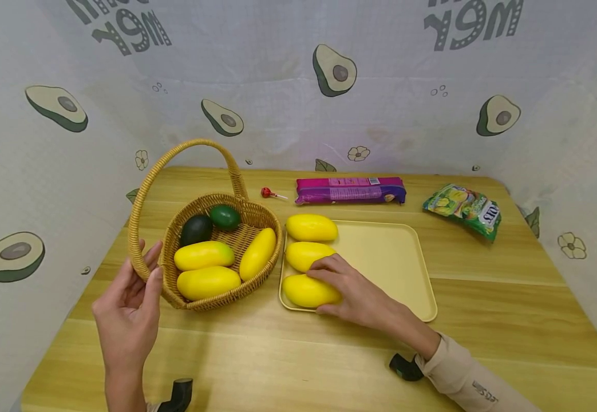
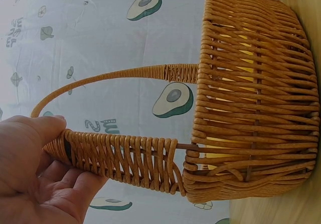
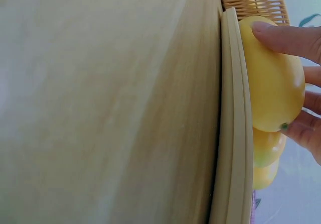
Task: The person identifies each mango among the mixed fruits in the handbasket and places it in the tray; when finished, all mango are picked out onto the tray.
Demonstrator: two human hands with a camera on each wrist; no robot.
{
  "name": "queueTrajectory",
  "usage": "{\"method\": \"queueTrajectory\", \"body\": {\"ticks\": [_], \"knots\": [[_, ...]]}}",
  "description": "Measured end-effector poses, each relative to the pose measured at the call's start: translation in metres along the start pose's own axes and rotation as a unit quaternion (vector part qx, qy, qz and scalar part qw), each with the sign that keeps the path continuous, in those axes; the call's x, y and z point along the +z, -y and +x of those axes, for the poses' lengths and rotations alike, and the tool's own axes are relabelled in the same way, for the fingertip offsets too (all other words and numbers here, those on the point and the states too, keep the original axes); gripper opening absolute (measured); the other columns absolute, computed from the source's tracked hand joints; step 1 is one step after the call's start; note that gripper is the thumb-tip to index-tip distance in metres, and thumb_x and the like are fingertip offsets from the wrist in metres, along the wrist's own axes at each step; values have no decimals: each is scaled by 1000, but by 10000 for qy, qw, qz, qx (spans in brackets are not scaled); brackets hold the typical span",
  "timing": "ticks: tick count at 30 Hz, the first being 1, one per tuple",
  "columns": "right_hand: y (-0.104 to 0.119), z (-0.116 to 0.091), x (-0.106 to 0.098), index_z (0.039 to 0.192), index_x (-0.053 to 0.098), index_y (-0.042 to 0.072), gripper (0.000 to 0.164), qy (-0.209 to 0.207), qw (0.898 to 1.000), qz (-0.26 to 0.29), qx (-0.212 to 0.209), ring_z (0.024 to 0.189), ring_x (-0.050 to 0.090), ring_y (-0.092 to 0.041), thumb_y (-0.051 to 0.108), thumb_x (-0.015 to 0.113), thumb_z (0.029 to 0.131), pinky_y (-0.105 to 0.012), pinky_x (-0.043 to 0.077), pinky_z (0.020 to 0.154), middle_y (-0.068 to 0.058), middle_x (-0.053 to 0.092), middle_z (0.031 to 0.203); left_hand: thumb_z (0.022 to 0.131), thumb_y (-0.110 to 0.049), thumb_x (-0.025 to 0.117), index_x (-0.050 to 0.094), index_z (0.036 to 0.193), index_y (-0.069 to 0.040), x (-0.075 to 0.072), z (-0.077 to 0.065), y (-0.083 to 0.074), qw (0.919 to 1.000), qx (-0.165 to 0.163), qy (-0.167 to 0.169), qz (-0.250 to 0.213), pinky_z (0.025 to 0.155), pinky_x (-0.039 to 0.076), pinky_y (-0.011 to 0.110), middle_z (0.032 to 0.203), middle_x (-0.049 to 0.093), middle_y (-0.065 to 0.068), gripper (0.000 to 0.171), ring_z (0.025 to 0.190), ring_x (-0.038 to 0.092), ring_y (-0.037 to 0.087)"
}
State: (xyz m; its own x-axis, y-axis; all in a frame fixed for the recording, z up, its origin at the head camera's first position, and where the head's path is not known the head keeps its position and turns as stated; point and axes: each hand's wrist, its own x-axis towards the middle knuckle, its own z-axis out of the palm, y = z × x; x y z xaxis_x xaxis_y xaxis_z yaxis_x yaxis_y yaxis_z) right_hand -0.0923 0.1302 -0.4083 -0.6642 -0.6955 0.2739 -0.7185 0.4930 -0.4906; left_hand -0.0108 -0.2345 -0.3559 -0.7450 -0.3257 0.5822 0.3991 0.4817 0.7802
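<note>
My left hand holds the near side of the handle of a wicker basket, thumb on one side and fingers on the other, as the left wrist view also shows. Inside the basket lie several yellow mangoes, a dark avocado and a green avocado. My right hand grips the nearest mango on the tray, its thumb on the near side in the right wrist view. Two more mangoes, a middle one and a far one, lie behind it in a column.
The pale yellow tray stands right of the basket. Behind it lies a purple and pink packet, with a red lollipop to its left. A green snack bag lies at the right. A printed curtain closes off the back.
</note>
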Motion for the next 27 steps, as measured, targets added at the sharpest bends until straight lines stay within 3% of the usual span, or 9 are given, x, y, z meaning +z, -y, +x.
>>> {"method": "queueTrajectory", "body": {"ticks": [8, 16, 27], "knots": [[1, 1, -2, 137, 70, 0, 63, 82, 9999, 17, 55, 129, 57, -27, 14, 98, 82, -48, 54, 114, -8, 64, 136, 101, 13, 66, 61, 151, -4, -1, 0, 1, 10000, -9, 6, 33, 96, 59, 18, 134, 73, 19, 53, 122, 72, 7], [2, 0, -3, 138, 70, 0, 66, 162, 9998, -11, 124, 131, 56, -27, 17, 98, 81, -46, 53, 116, -8, 63, 137, 98, 18, 67, 63, 149, -3, 2, 0, 4, 9998, 92, -87, -126, 94, 58, 16, 134, 75, 10, 55, 121, 72, 7], [4, 0, -4, 137, 70, -1, 67, 83, 9999, -98, -23, 130, 57, -27, 15, 100, 79, -46, 55, 114, -9, 63, 136, 99, 15, 66, 62, 150, -3, 0, 0, 1, 10000, 77, -14, 14, 96, 59, 18, 134, 74, 15, 54, 122, 72, 10]]}}
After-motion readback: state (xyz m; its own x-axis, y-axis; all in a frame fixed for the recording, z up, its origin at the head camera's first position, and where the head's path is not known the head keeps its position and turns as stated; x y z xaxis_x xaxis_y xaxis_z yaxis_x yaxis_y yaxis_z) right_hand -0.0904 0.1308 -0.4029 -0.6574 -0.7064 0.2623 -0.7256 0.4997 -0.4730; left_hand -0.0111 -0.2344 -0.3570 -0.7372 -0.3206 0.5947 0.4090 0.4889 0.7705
